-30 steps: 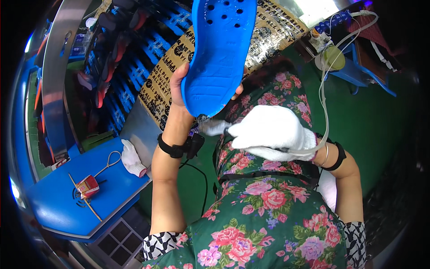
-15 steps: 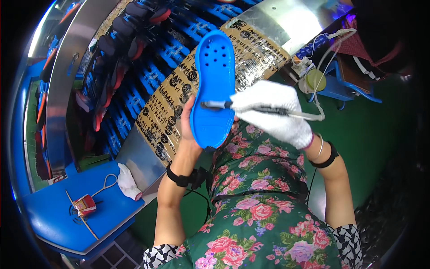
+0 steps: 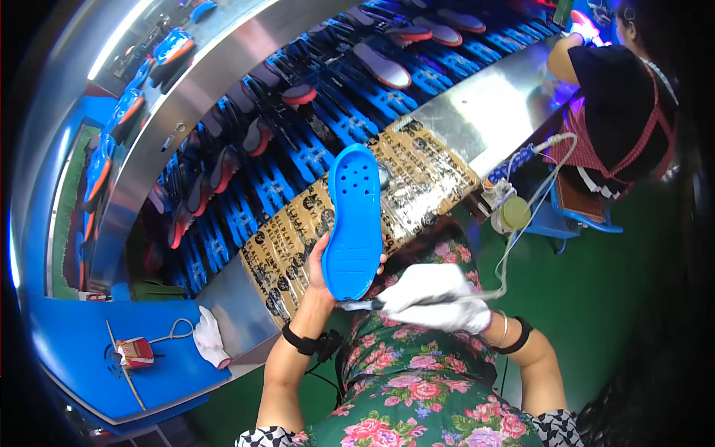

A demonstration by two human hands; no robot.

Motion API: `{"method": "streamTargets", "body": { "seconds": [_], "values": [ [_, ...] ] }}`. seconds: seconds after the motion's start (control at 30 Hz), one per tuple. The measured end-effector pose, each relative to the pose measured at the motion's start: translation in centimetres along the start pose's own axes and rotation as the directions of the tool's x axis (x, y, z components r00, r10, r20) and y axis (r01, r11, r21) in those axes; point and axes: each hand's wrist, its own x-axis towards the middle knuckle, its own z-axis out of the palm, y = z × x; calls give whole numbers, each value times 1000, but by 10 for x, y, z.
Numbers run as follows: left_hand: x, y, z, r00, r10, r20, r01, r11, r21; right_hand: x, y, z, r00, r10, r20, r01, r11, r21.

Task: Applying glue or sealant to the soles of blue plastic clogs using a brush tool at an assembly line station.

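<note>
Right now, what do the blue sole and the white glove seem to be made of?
The blue sole looks like moulded foam or rubber with a matt finish: one even colour, punched round holes, soft rounded edges. The white glove on the right hand looks like knitted cotton: dull, wrinkled and slack around the fingers.

I see blue desk (image 3: 67, 350) at lower left: white glove (image 3: 209, 337), small red box (image 3: 135, 352), thin stick (image 3: 124, 365), cord loop (image 3: 173, 329) on top.
</note>
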Motion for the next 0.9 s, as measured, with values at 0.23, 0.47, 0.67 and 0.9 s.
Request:
{"method": "streamTargets", "body": {
  "seconds": [0.23, 0.47, 0.67, 0.9],
  "values": [
    [-21, 18, 16, 982, 170, -81, -129, 920, 370, -13, 14, -25, 820, 307, -482, -34, 868, 495],
    [-26, 31, 42, 978, 202, 50, -205, 893, 401, -27, 57, -37, 659, 473, -585, 13, 771, 637],
    [-29, 45, 74, 969, 187, 163, -233, 913, 335, -28, 73, -36, 601, 519, -608, 65, 726, 684],
    [-6, 123, 166, 821, 85, 565, -327, 881, 342, -15, 70, -43, 593, 555, -584, 61, 692, 719]
  ]
}}
